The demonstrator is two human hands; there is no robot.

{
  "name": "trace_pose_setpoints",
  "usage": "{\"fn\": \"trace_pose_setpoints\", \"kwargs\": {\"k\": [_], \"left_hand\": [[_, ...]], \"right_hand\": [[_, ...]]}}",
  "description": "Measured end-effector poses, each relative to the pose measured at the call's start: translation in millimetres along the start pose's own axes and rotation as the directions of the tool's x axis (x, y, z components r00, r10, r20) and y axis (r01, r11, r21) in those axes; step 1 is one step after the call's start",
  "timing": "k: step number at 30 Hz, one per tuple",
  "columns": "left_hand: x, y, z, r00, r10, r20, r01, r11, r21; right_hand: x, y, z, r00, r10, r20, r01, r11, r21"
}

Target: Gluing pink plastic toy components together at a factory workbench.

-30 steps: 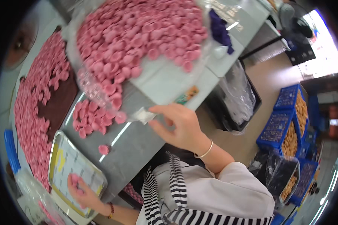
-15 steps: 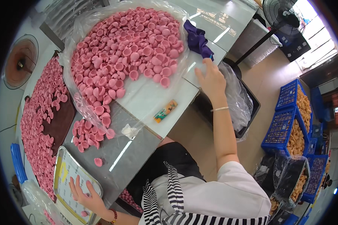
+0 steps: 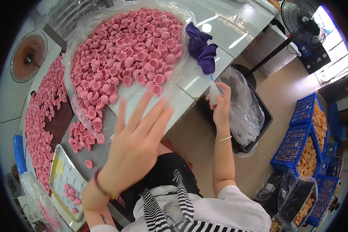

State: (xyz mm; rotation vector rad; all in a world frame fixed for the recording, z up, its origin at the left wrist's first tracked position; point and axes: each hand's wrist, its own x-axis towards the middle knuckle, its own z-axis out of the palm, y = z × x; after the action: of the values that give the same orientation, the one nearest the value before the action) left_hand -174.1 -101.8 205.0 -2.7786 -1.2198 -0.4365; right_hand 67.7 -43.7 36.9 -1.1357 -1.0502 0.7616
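Observation:
A small white squeeze bottle with a thin blue tip [image 3: 213, 93] stands upright in my right hand [image 3: 223, 110], its fingers closed around it just beyond the table's edge. My left hand [image 3: 137, 145], slightly blurred, is raised above the near table edge with its fingers spread and nothing in it. Beyond it lies a big heap of hollow pink half-shells [image 3: 131, 50] on a clear plastic sheet [image 3: 75, 92]. A crumpled purple cloth [image 3: 202, 48] rests just past the bottle tip. To the left, a shallow metal-rimmed tray [image 3: 60, 154] holds several round pink balls [image 3: 70, 192].
More pink half-shells [image 3: 38, 116] cover a brown surface at left. A dark bin [image 3: 263, 125] lined with clear plastic stands below the table at right. Blue crates [image 3: 290, 150] of tan pieces stand on the floor. A standing fan [image 3: 303, 23] is at far right.
My left hand has lifted off the tray and moved right and up, leaving pink balls visible there. My right hand has drawn back from the purple cloth and now shows the bottle.

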Motion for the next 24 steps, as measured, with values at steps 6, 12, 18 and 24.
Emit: {"fn": "trace_pose_setpoints", "kwargs": {"k": [6, 12, 18, 24], "left_hand": [[160, -29, 130, 0.983, 0.178, -0.031, -0.178, 0.984, 0.027], [185, -43, 153, 0.986, 0.1, 0.13, -0.11, 0.991, 0.072], [124, -35, 79, 0.986, 0.018, -0.166, -0.104, 0.844, -0.526], [-54, 56, 26, 0.948, -0.194, 0.253, 0.266, 0.042, -0.963]], "right_hand": [[-2, 4, 2, 0.997, 0.079, 0.009, -0.08, 0.984, 0.156], [-33, 16, -26, 0.995, 0.102, -0.007, -0.1, 0.984, 0.147], [-72, -23, 7, 0.999, 0.01, 0.039, -0.021, 0.953, 0.303], [-152, -110, 61, 0.971, 0.071, 0.228, -0.134, 0.952, 0.276]]}}
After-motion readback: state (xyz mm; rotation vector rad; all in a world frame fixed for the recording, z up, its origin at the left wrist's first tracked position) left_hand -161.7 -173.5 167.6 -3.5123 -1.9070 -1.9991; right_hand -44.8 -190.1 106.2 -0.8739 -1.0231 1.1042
